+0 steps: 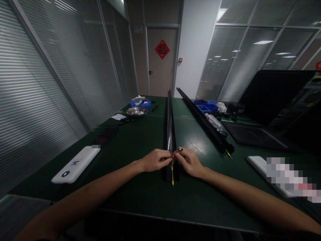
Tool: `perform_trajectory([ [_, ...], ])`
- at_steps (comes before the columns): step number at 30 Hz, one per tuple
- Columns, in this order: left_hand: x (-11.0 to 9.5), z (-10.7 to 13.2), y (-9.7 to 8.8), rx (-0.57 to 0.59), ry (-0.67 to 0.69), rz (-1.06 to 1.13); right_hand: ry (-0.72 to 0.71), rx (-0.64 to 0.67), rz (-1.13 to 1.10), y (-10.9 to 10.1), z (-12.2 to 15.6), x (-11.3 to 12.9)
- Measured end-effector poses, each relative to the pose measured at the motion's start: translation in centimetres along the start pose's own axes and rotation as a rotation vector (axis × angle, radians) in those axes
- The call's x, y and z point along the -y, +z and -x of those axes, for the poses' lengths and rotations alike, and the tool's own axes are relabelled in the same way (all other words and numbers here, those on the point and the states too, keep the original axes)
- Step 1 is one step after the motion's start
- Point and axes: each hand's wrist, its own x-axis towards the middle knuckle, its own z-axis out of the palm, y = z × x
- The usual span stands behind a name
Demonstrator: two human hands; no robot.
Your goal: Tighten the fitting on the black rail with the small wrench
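A long black channel-shaped rail [170, 124] runs away from me along the table. At its near end, my left hand [156, 160] and my right hand [190, 162] meet over the channel, both with fingers pinched together. A small shiny metal part [180, 149] shows at the fingertips of my right hand. What my left fingers grip is too small and dark to name. Just below the fingertips, a short yellow wire [172, 175] with a terminal at its tip lies along the rail's near end.
On the green table [140, 197], a second black rail [203, 117] lies to the right beside a clear plastic bottle [214, 122]. Blue bins [210, 106] and a metal bowl [137, 112] stand farther back. White devices [76, 164] lie left and right.
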Motion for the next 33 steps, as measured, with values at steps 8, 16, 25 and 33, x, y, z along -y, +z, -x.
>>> perform_trajectory([
  [8,0.06,-0.07,0.08,0.004,-0.005,-0.001,-0.041,0.035,-0.047,-0.09,0.04,-0.54],
  [16,0.15,0.02,0.08,0.004,-0.001,-0.013,-0.002,-0.018,0.01,0.15,0.29,-0.32],
  [25,0.13,0.0,0.12,0.016,-0.009,-0.004,-0.032,0.025,-0.039,-0.09,0.06,-0.48],
  [33,0.23,0.01,0.09,0.024,-0.011,-0.025,0.005,-0.026,0.007,-0.03,0.06,0.06],
])
